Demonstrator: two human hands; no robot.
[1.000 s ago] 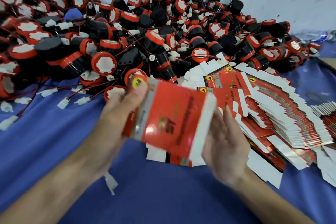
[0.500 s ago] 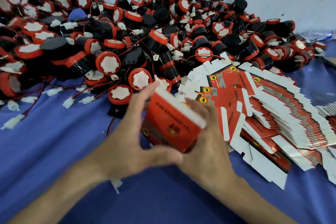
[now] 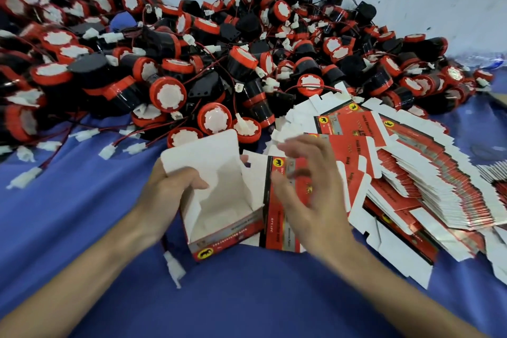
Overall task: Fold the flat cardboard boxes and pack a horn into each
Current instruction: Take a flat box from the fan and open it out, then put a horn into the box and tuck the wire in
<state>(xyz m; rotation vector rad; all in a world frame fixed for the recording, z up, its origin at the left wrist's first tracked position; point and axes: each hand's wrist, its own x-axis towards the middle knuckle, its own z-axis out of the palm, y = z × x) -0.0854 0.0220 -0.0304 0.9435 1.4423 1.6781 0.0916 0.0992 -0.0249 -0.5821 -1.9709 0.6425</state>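
the folding step looks done for this one: the red and white cardboard box stands erected on the blue cloth tabletop, top open, white inside showing, lid flap raised at the back, no horn in it yet. the left hand grips the box's left wall, thumb hooked over the edge. the right hand is blurred over the box's right side, its fingers spread, loosely curved, holding nothing; whether they touch the card cannot be told. the next move likely calls for picking a red and black round horn from the pile behind and dropping it in
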